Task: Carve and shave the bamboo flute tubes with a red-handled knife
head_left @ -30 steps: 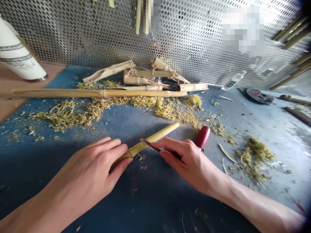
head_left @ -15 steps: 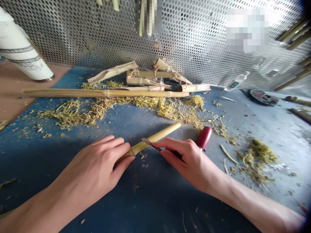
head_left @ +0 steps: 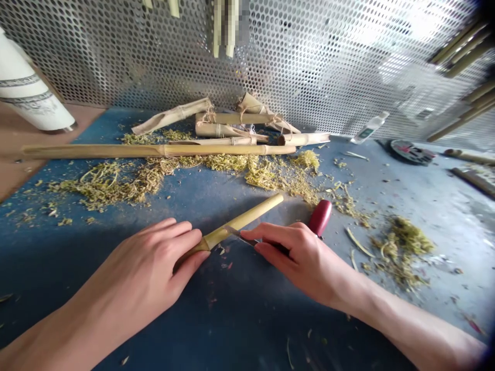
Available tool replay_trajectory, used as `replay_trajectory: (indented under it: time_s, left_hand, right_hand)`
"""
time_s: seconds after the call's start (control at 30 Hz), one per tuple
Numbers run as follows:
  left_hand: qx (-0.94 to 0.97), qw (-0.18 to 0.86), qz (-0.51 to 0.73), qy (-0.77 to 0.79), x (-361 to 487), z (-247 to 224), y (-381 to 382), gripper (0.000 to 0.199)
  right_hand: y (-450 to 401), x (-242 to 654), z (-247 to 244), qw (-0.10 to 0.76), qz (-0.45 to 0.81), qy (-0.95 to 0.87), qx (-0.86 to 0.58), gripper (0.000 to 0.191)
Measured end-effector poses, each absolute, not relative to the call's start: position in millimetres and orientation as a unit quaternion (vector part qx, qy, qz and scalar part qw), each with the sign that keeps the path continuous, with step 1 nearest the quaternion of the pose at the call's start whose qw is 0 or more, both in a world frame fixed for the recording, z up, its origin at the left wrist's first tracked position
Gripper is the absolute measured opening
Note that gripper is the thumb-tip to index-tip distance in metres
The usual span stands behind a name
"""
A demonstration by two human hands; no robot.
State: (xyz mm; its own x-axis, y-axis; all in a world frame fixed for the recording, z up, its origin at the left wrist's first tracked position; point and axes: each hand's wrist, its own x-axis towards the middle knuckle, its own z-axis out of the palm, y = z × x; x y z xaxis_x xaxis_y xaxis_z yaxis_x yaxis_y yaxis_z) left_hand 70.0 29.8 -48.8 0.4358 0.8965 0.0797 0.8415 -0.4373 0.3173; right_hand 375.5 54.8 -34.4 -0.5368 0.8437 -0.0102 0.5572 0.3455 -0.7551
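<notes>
Near the front edge of the blue-topped workbench (head_left: 58,268), a short, yellow-green bamboo section (head_left: 247,216) is held at a slant, with its free end pointed toward the back of the bench. Its lower end is clasped by the left hand (head_left: 139,263), the fingers being closed over the cane and the thumb set along its near side. The right hand (head_left: 301,263) is closed around a steel-bladed knife with a rounded red handle (head_left: 320,217), and the narrow blade is laid against the bamboo just beyond the left hand. The two hands are kept slightly apart, with the blade between them. Behind them, loose yellow-green bamboo shavings (head_left: 104,185) are strewn across the bench, and a further heap of shavings (head_left: 402,247) lies toward the right. A long, straight bamboo cane (head_left: 154,150) is laid across the bench beyond the shavings, and several pale bamboo pieces bound with twine (head_left: 232,123) are piled near the back edge. A perforated metal sheet (head_left: 309,67) is raised along that edge, a white cylinder with dark bands (head_left: 27,93) stands at the back left corner, and a small white plastic bottle (head_left: 369,128) lies toward the back right.
</notes>
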Motion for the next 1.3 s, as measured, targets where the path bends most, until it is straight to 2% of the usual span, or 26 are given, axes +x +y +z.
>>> replay_trajectory:
  time_s: [0.1, 0.23, 0.33, 0.5, 1.3]
  left_hand:
    - [0.84, 0.114, 0.118, 0.517, 70, -49, 30, 0.041]
    - [0.841, 0.112, 0.125, 0.514, 69, -52, 29, 0.039]
    - [0.841, 0.104, 0.123, 0.516, 68, -52, 29, 0.036]
    - [0.848, 0.091, 0.117, 0.509, 68, -51, 29, 0.043]
    - [0.848, 0.089, 0.12, 0.509, 64, -55, 29, 0.045]
  right_hand:
    - [55, 377, -32, 0.187, 0.393, -0.786, -0.439, 0.03]
    - [56, 374, -33, 0.212, 0.372, -0.777, -0.462, 0.033]
    - [55, 373, -34, 0.197, 0.367, -0.783, -0.461, 0.032]
    - [53, 375, -35, 0.202, 0.35, -0.783, -0.473, 0.032]
    - [45, 370, -39, 0.215, 0.345, -0.801, -0.439, 0.031]
